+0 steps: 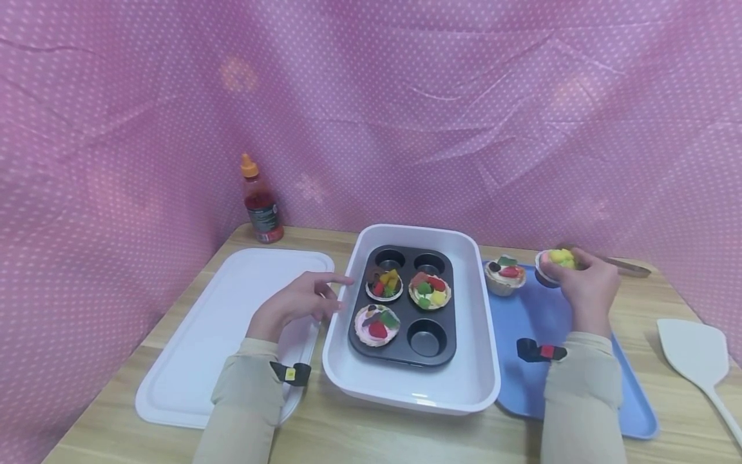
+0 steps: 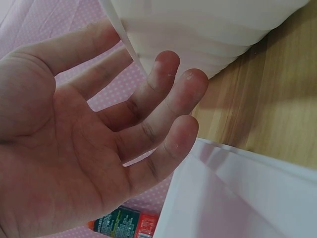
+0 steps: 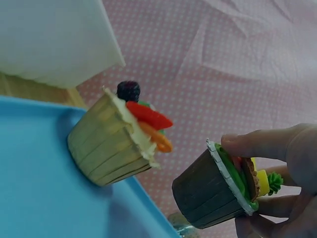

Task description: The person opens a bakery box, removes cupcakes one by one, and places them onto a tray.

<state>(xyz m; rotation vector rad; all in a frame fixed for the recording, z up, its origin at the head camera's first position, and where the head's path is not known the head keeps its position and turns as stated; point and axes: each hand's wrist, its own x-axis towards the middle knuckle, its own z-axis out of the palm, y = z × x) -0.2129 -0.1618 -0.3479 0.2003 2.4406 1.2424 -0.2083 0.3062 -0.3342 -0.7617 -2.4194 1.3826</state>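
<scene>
My right hand [image 1: 588,290] grips a cupcake [image 3: 205,191] with a dark brown wrapper and fruit toppings by its top edge, over the back of the blue tray [image 1: 527,325]. Close by on that tray stands a cupcake in a pale wrapper [image 3: 104,144], topped with a blackberry and red and orange pieces. In the middle, a white bin [image 1: 411,390] holds a black muffin pan [image 1: 404,322]. Three fruit-topped cupcakes, one of them pink [image 1: 364,330], sit in its cups; other cups are vacant. My left hand [image 2: 84,119], fingers loosely bent, is at the bin's left rim and holds nothing.
A white tray [image 1: 226,328] lies left of the bin, partly under my left arm. Behind it stands a sauce bottle [image 1: 263,212] with an orange cap. A white spatula [image 1: 692,351] lies at the far right, and a metal utensil [image 1: 628,266] behind the blue tray.
</scene>
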